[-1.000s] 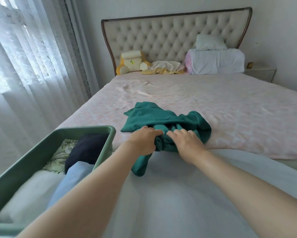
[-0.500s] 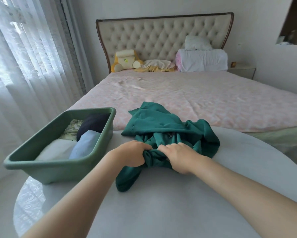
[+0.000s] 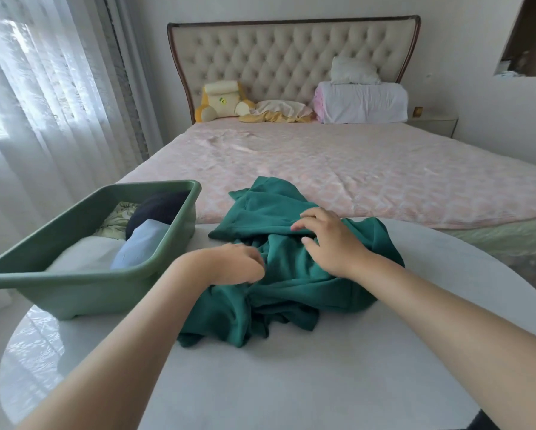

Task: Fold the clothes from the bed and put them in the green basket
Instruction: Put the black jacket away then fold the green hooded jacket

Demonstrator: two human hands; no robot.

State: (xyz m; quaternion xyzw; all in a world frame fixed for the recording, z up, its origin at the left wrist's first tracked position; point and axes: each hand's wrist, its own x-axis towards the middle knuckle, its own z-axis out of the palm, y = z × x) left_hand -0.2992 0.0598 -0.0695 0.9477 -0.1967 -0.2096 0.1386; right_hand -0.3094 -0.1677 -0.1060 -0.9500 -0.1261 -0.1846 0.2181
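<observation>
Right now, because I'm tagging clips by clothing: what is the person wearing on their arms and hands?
Nothing shows. The left hand and right hand are bare, with no gloves, rings or watch visible, and the left forearm and right forearm are uncovered to the frame's edge.

A crumpled teal garment (image 3: 291,293) lies on the white worktop (image 3: 291,383), its far end overlapping the near edge of the pink bed (image 3: 353,169); the right hand (image 3: 328,240) rests on top of it, fingers spread; the left hand (image 3: 229,265), blurred, sits at its left side with fingers curled; just to the left stands the green basket (image 3: 74,283), holding folded pieces (image 3: 142,243) in white, pale blue, dark and floral cloth.
</observation>
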